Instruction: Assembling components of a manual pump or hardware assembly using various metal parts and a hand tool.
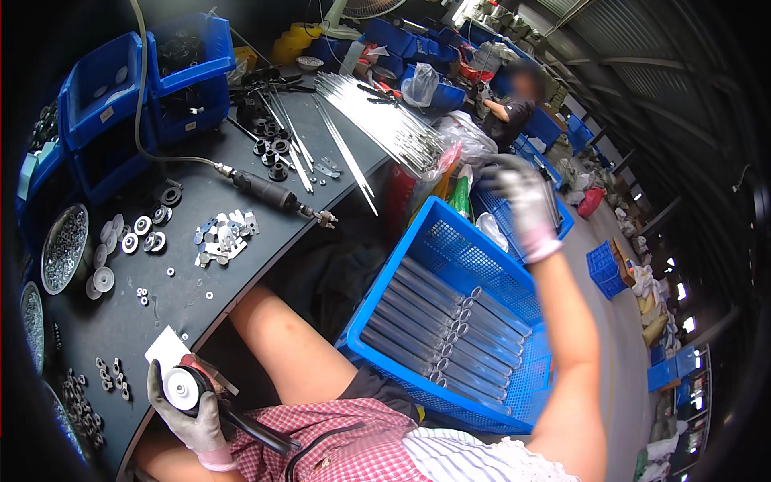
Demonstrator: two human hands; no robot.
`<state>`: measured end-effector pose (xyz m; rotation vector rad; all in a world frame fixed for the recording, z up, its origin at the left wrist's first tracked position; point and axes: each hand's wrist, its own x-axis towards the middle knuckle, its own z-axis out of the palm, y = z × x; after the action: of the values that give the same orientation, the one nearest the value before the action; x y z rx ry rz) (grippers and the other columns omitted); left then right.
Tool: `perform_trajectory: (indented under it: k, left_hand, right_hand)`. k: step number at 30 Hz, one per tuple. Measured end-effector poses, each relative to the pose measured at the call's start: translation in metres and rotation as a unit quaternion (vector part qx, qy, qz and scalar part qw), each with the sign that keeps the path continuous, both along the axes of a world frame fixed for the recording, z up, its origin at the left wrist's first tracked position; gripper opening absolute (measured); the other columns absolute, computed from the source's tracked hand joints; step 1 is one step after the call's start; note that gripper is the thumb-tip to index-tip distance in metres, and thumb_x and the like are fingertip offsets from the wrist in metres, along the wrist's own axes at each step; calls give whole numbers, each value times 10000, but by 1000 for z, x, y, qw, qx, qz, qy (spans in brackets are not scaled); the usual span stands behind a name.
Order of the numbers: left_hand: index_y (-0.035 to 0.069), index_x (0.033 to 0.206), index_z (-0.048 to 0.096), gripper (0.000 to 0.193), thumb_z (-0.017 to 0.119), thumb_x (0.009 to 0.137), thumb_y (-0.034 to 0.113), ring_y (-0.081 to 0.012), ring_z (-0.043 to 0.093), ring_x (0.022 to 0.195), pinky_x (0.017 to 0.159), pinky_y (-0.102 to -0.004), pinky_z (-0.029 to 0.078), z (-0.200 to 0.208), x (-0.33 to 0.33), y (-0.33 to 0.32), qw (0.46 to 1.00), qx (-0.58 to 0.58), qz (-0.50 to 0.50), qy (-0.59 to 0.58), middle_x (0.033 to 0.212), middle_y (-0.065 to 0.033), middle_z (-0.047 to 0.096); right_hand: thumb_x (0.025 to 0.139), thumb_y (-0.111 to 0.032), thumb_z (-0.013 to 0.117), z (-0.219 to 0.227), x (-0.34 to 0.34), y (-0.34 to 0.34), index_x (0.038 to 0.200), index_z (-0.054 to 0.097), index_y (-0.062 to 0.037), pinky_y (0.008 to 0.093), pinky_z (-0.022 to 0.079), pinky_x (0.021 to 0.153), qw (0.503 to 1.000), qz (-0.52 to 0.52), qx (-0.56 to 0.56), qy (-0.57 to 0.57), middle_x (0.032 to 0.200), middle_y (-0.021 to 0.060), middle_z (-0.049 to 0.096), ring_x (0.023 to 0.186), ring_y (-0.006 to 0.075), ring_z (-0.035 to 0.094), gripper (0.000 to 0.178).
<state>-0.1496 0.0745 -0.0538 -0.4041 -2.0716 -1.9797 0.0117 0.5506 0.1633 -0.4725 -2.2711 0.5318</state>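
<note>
My left hand point(193, 422), in a pale grey glove, is closed around a round black part with a white wheel point(183, 389) on its face. A dark tube point(261, 431) runs from beside this part across my lap, and whether they are joined is unclear. Under the part, a white card-like piece point(165, 350) lies at the table edge. My gloved right hand point(526, 201) is raised beyond the far right corner of a blue crate point(491, 271), its fingers smeared by motion. Rows of clear tubes point(418, 309) lie inside the crate.
On the dark table point(173, 309) are a pneumatic screwdriver point(269, 191), flat metal plates point(225, 237), small wheels point(143, 226) and long metal rods point(385, 120). Blue bins point(104, 112) and a bowl of small parts point(66, 249) line its far left. Another person point(514, 112) works farther back.
</note>
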Motion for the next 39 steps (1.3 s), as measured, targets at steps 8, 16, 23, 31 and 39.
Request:
perform_trajectory:
  k: [8, 16, 23, 31, 39]
  left_hand:
    - [-4, 1456, 188, 1210, 746, 620, 669, -258, 469, 1179, 1012, -397, 369, -8, 1, 8, 998, -6, 62, 17, 1282, -143, 438]
    - [20, 1465, 193, 1124, 755, 672, 585, -262, 385, 1281, 1062, -401, 311, -24, -2, -2, 989, -83, 96, 71, 1443, -161, 302]
    - [17, 1462, 184, 1184, 761, 633, 634, -257, 432, 1223, 1041, -405, 344, -19, -4, 8, 997, -22, 68, 38, 1383, -147, 349]
    - [-4, 1459, 143, 1224, 836, 603, 528, -273, 480, 1187, 1026, -411, 377, -15, 5, -9, 992, -32, 117, 45, 1293, -151, 450]
    - [63, 1291, 434, 976, 887, 466, 320, -337, 516, 1172, 1002, -418, 401, 0, 1, 8, 970, -193, 133, 69, 1289, -202, 494]
  right_hand:
    - [830, -151, 556, -148, -185, -286, 1205, 503, 68, 434, 399, 1001, 759, 635, -141, -26, 1262, 228, 514, 1192, 377, 486, 438]
    - [795, -233, 569, -166, -178, -316, 1223, 514, -17, 456, 390, 970, 748, 636, -169, -91, 1181, 194, 539, 1147, 349, 502, 483]
    - [812, -217, 583, -165, -178, -309, 1156, 520, -31, 440, 443, 870, 788, 589, -163, -69, 1054, 186, 573, 983, 382, 565, 396]
    - [821, -229, 574, -168, -178, -337, 1038, 575, -10, 440, 432, 863, 792, 572, -203, 66, 978, 166, 597, 950, 371, 567, 308]
    - [878, -210, 522, -141, -188, -306, 1087, 603, 6, 444, 405, 975, 776, 611, -152, -23, 1104, 228, 596, 1115, 411, 519, 312]
